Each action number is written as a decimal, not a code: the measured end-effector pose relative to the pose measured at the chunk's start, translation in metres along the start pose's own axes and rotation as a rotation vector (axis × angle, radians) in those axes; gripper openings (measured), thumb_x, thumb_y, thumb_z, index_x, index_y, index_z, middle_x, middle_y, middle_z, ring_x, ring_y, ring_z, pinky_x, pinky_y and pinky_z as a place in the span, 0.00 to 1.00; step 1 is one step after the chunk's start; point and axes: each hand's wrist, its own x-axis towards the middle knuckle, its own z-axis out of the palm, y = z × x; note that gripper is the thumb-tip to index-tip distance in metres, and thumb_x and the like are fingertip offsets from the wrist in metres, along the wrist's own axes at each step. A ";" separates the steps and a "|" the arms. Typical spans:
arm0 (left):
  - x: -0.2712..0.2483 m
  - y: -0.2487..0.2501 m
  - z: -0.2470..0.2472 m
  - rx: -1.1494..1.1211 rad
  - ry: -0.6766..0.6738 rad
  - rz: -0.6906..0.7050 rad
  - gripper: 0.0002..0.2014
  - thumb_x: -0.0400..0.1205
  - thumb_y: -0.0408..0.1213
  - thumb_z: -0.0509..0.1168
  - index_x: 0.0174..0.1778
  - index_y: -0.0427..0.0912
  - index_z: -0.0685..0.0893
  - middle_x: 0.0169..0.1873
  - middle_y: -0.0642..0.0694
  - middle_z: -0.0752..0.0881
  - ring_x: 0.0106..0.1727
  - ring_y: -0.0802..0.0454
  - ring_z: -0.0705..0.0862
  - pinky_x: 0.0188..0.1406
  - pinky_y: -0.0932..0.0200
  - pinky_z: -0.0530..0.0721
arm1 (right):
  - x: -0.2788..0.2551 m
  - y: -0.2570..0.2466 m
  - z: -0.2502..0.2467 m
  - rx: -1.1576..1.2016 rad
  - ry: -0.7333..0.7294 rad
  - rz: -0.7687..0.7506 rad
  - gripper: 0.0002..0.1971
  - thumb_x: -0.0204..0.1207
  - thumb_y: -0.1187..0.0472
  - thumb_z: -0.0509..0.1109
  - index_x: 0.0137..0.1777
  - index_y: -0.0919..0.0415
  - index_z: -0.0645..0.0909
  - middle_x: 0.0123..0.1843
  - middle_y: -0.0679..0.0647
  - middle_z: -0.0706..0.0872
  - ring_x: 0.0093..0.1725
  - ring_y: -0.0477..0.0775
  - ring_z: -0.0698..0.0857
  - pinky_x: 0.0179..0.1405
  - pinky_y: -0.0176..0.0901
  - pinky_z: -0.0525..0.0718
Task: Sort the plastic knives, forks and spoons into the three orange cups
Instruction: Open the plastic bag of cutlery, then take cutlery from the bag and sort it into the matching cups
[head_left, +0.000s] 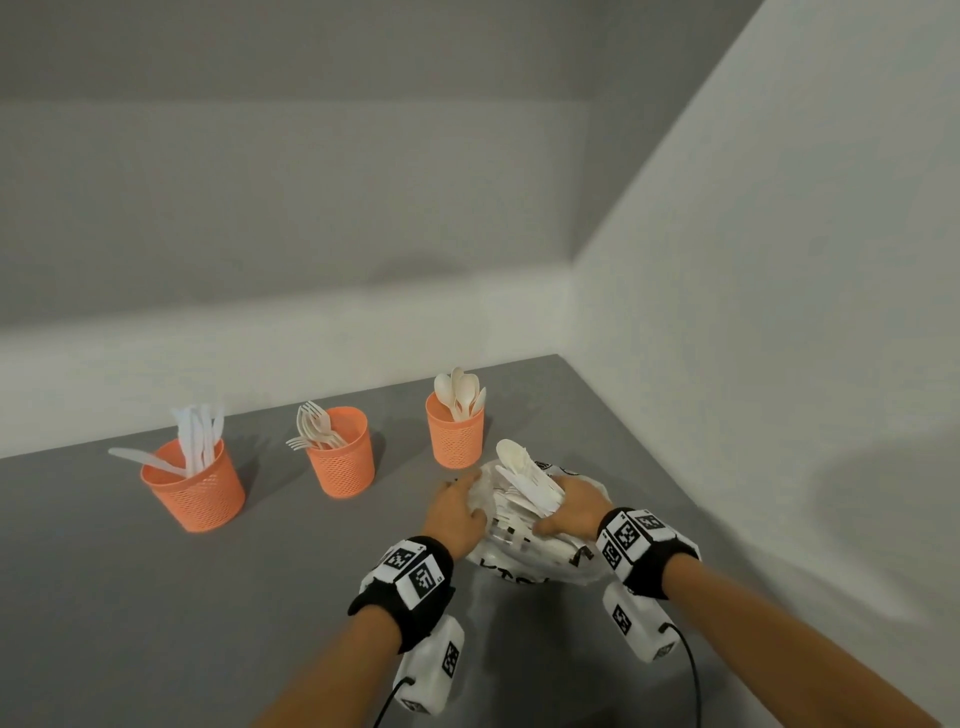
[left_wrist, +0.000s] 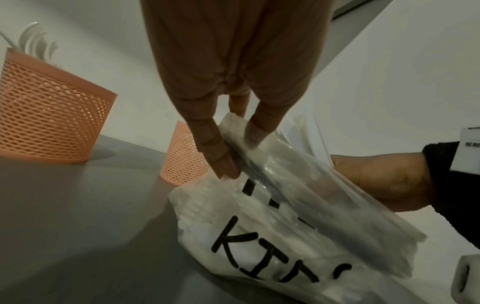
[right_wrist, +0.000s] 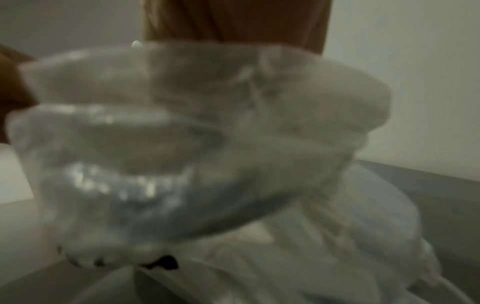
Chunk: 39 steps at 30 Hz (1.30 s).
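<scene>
Three orange mesh cups stand in a row: the left cup (head_left: 193, 486) holds knives, the middle cup (head_left: 341, 454) forks, the right cup (head_left: 455, 434) spoons. In front of the right cup lies a clear plastic bag (head_left: 524, 558) with black lettering, full of white cutlery. My left hand (head_left: 460, 499) pinches the bag's rim (left_wrist: 235, 131) between thumb and fingers. My right hand (head_left: 563, 501) grips a bundle of white cutlery (head_left: 524, 475) that sticks out of the bag's mouth, a spoon on top. The right wrist view is blurred and filled by the bag's plastic (right_wrist: 207, 144).
The grey table (head_left: 156, 597) sits in a corner, with a white wall (head_left: 779, 338) close on the right and another behind the cups. The forks cup (left_wrist: 49, 115) and spoons cup (left_wrist: 182, 156) show in the left wrist view, left of the bag.
</scene>
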 end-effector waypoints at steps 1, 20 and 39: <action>0.002 0.000 0.002 -0.003 -0.012 -0.006 0.29 0.81 0.30 0.58 0.80 0.44 0.60 0.72 0.35 0.71 0.73 0.40 0.71 0.71 0.55 0.69 | 0.000 -0.001 -0.001 0.008 0.005 0.000 0.31 0.63 0.52 0.79 0.67 0.52 0.77 0.58 0.51 0.84 0.60 0.53 0.81 0.59 0.38 0.73; -0.038 0.010 -0.038 -1.395 -0.045 -0.462 0.18 0.88 0.42 0.50 0.47 0.30 0.77 0.43 0.34 0.81 0.42 0.43 0.81 0.39 0.52 0.84 | -0.021 -0.114 -0.032 1.279 0.165 -0.056 0.04 0.72 0.68 0.73 0.40 0.62 0.81 0.35 0.57 0.84 0.33 0.52 0.84 0.41 0.45 0.86; -0.059 -0.083 -0.141 -1.393 0.068 -0.516 0.22 0.86 0.53 0.49 0.35 0.42 0.76 0.12 0.50 0.71 0.07 0.62 0.63 0.05 0.76 0.56 | -0.017 -0.270 0.080 1.135 -0.241 -0.196 0.08 0.68 0.71 0.76 0.39 0.59 0.82 0.38 0.56 0.86 0.39 0.49 0.86 0.40 0.32 0.84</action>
